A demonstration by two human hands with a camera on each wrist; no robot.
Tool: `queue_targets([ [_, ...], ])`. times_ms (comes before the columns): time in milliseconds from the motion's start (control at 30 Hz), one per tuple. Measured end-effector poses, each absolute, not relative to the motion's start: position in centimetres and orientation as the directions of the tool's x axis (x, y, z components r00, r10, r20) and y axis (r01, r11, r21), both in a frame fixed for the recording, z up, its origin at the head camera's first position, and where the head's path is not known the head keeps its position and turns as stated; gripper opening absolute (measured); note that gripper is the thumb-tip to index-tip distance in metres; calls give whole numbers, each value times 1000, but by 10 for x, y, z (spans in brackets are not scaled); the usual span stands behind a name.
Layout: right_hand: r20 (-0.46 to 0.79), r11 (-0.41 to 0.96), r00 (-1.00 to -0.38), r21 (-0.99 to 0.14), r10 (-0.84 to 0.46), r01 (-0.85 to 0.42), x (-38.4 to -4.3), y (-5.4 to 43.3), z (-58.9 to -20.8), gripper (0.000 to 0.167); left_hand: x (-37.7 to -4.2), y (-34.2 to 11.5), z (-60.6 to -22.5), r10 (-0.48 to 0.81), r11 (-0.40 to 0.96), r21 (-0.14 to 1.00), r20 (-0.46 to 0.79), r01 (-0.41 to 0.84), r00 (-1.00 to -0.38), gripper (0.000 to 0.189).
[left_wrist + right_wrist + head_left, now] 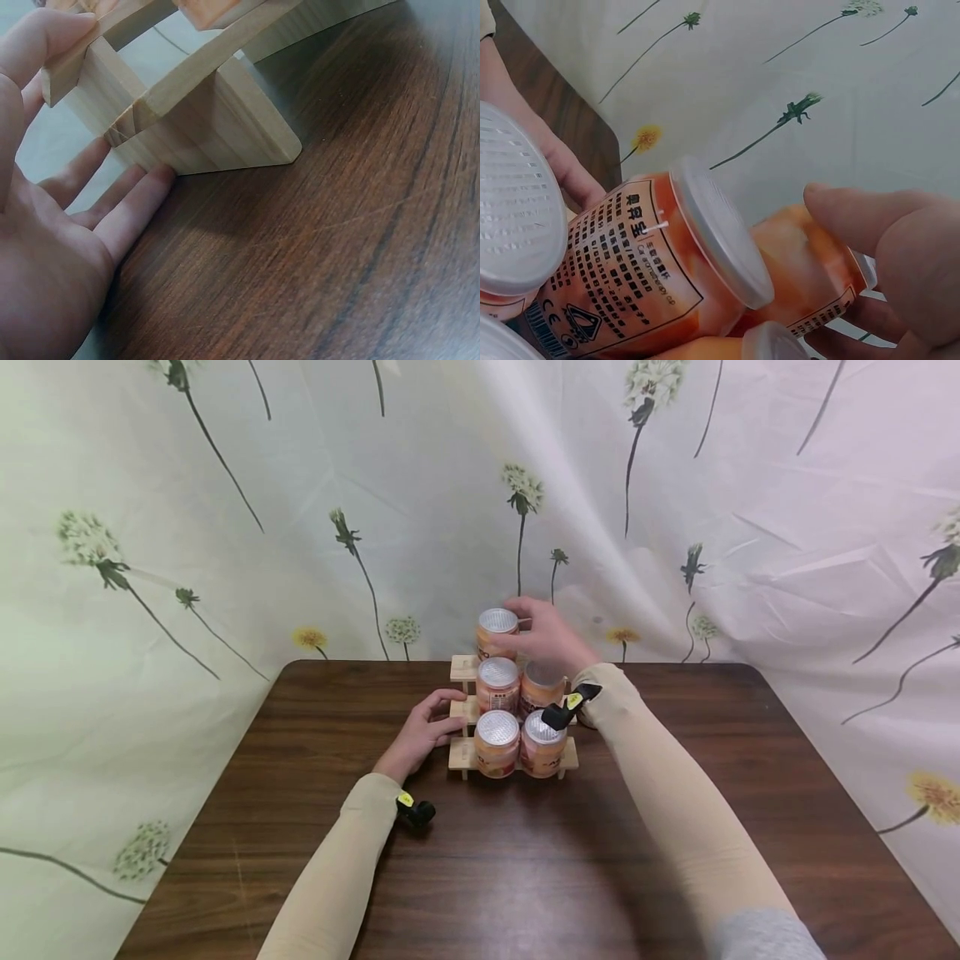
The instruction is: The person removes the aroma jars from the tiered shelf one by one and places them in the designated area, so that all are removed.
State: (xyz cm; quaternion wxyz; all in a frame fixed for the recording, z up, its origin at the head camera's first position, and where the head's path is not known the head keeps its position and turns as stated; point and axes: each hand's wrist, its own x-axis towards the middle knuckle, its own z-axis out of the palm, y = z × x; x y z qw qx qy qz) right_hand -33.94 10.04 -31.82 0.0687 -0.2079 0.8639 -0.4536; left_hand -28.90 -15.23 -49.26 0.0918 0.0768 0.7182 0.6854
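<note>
A three-step wooden rack (459, 755) carries several car air-freshener cans with orange labels and silvery ridged lids. On its top step, my right hand (543, 631) holds the single can (491, 647), thumb and fingers on either side of it. In the right wrist view the thumb (847, 217) lies against that can (795, 255). My left hand (423, 731) is at the rack's left side. The left wrist view shows its extended fingers (139, 210) touching the wooden side panel (225, 127). My right wrist partly covers the right-hand cans.
Two cans stand on the middle step, among them the left one (498, 685), and two on the bottom step, including the left one (497, 743). The rack is near the back edge of a dark wooden table (337, 710). A flower-printed curtain (442, 527) hangs behind.
</note>
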Motion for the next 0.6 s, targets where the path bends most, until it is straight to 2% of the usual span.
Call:
queue_targets([
  [200, 89, 499, -903, -809, -419, -311, -338, 97, -318, 67, -289, -153, -494, 238, 60, 998, -26, -12, -971, 44],
  [600, 133, 504, -932, -810, -338, -299, -339, 95, -325, 62, -288, -152, -492, 227, 66, 998, -34, -20, -973, 42],
])
